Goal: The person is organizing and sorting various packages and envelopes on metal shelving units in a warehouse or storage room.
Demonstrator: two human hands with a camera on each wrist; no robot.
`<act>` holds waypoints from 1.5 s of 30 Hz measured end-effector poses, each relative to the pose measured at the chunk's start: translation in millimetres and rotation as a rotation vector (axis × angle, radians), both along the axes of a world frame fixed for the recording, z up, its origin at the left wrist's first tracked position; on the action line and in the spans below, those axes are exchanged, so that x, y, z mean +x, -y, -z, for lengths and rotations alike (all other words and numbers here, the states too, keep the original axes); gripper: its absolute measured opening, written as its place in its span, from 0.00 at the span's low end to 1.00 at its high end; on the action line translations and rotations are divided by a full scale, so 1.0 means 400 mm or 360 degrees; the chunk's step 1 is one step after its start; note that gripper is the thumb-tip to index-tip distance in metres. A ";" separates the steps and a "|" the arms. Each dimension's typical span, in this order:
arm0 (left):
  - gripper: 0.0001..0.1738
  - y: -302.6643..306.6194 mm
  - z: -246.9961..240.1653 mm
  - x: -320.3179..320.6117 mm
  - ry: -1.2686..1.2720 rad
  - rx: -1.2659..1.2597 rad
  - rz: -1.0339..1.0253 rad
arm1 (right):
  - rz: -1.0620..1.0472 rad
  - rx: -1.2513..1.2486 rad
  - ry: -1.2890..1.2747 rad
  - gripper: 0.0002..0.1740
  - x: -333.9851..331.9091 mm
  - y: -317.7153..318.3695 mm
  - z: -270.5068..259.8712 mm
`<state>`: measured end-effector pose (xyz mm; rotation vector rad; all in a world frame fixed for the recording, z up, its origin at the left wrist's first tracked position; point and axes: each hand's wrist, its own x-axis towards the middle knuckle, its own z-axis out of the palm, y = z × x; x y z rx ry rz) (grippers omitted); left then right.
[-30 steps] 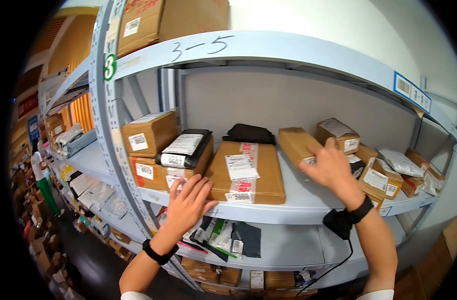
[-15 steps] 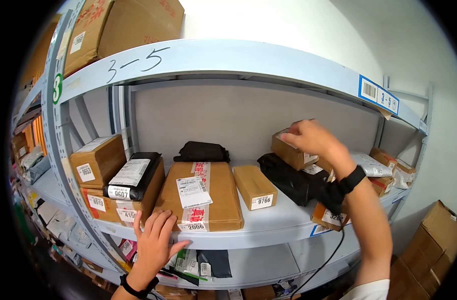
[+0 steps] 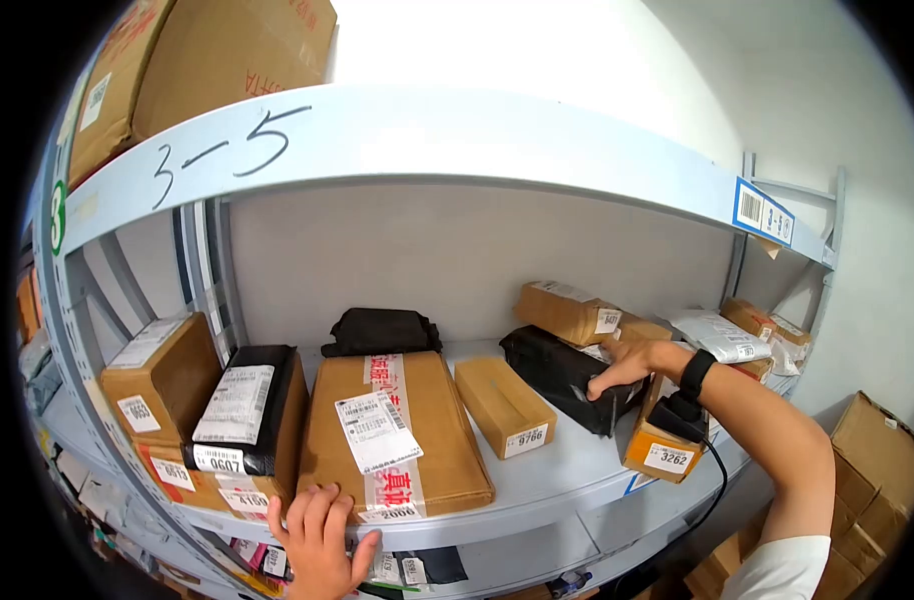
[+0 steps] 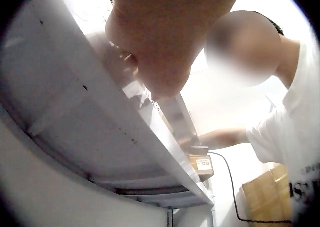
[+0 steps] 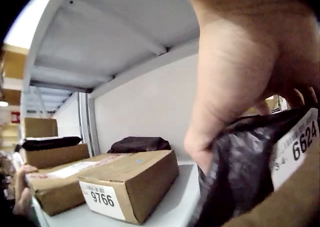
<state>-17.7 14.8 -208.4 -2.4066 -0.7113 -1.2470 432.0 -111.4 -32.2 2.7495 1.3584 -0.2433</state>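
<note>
My right hand (image 3: 627,365) grips a black plastic parcel (image 3: 557,370) on the right half of the shelf. In the right wrist view the thumb of that hand (image 5: 240,67) lies on one side of the black parcel (image 5: 235,162), labelled 6624, with fingers over the other. Left of it lies a narrow brown box (image 3: 504,405) labelled 9766. My left hand (image 3: 322,540) rests with spread fingers at the front edge of a large flat carton (image 3: 442,430) labelled 2006; it holds nothing.
Stacked boxes (image 3: 167,385) and another black parcel (image 3: 247,400) stand at the left. A box labelled 3262 (image 3: 662,450) sits at the front right, a brown box (image 3: 562,310) behind the gripped parcel. The upper shelf beam (image 3: 457,130) crosses above; a cable hangs from the right wrist.
The narrow box is out of my right hand and lies beside the large carton. My right hand has gone from the brown box at the back to the black parcel. The head view has shifted.
</note>
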 end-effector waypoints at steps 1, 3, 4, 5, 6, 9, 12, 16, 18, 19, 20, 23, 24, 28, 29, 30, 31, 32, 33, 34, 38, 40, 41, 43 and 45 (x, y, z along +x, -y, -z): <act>0.28 -0.005 0.002 -0.001 -0.0001 -0.0001 0.0008 | 0.0008 -0.0001 -0.0001 0.64 0.012 -0.010 -0.012; 0.28 -0.009 0.013 0.001 0.0031 0.0022 0.0010 | 0.0024 0.0092 -0.0490 0.61 0.046 -0.030 -0.062; 0.27 -0.012 0.018 0.003 0.0046 -0.0009 0.0018 | 0.0196 0.0151 -0.0753 0.58 -0.071 0.008 -0.152; 0.27 -0.017 0.016 0.004 0.0042 -0.0014 0.0021 | 0.0361 0.0258 -0.0800 0.56 -0.029 0.007 -0.172; 0.27 -0.019 0.017 0.004 0.0039 -0.0002 0.0025 | 0.0379 0.0262 -0.0994 0.56 -0.068 0.028 -0.230; 0.27 -0.022 0.017 0.003 0.0003 0.0113 0.0031 | 0.0187 0.0627 -0.0849 0.55 -0.086 0.075 -0.275; 0.25 -0.016 0.011 0.006 0.0063 0.0089 0.0030 | -0.0043 0.0709 -0.1204 0.50 -0.087 0.066 -0.248; 0.27 -0.012 0.007 0.005 0.0036 0.0051 0.0091 | -0.0263 0.0581 -0.0724 0.52 -0.328 -0.009 -0.225; 0.29 -0.014 0.005 0.007 0.0038 0.0066 0.0106 | -0.0360 0.0381 -0.0358 0.52 -0.415 -0.077 -0.207; 0.30 -0.013 0.004 0.003 0.0021 0.0058 0.0107 | -0.0352 0.0275 -0.0193 0.51 -0.472 -0.106 -0.199; 0.30 -0.015 0.011 0.002 0.0012 0.0063 0.0089 | -0.0453 0.0283 -0.0313 0.52 -0.495 -0.139 -0.173; 0.36 -0.026 0.042 0.004 0.0450 -0.0018 0.0435 | -0.0485 0.0169 -0.0586 0.52 -0.573 -0.166 -0.175; 0.38 -0.022 0.044 -0.001 0.0500 0.0014 0.0457 | -0.0519 0.0246 -0.0654 0.53 -0.563 -0.179 -0.163; 0.45 -0.010 0.024 -0.010 0.0583 0.0167 0.0454 | -0.0440 0.0211 -0.0914 0.53 -0.492 -0.224 -0.091; 0.45 -0.006 0.016 -0.013 0.0590 0.0174 0.0443 | -0.0454 0.0149 -0.1059 0.53 -0.487 -0.232 -0.069; 0.44 -0.001 0.003 -0.017 0.0455 0.0169 0.0366 | -0.0563 0.0327 -0.1156 0.52 -0.489 -0.246 -0.034; 0.43 0.005 -0.011 -0.018 0.0321 0.0164 0.0284 | -0.0583 0.0328 -0.1145 0.52 -0.498 -0.258 -0.032; 0.41 0.011 -0.025 -0.012 0.0284 0.0198 0.0223 | -0.0640 0.0250 -0.1252 0.52 -0.507 -0.273 -0.032; 0.40 0.010 -0.037 -0.007 0.0279 0.0225 0.0201 | -0.0696 0.0177 -0.1361 0.51 -0.522 -0.283 -0.036; 0.39 0.013 -0.050 -0.003 0.0262 0.0209 0.0147 | -0.0721 0.0180 -0.1342 0.47 -0.543 -0.286 -0.042; 0.37 0.024 -0.095 0.010 0.0287 0.0170 0.0019 | -0.0720 0.0048 -0.1027 0.39 -0.462 -0.385 -0.130; 0.37 0.033 -0.118 0.012 0.0319 0.0153 -0.0023 | -0.0808 0.0422 -0.0475 0.31 -0.374 -0.486 -0.167; 0.37 0.043 -0.120 0.014 0.0324 0.0120 -0.0040 | -0.0905 0.0576 -0.0301 0.28 -0.324 -0.541 -0.167; 0.36 0.057 -0.131 0.016 0.0309 0.0054 -0.0093 | -0.0959 0.0494 -0.0080 0.31 -0.257 -0.660 -0.140; 0.32 0.071 -0.114 0.027 0.0312 0.0195 -0.0141 | -0.1013 0.0443 0.0150 0.42 -0.207 -0.760 -0.056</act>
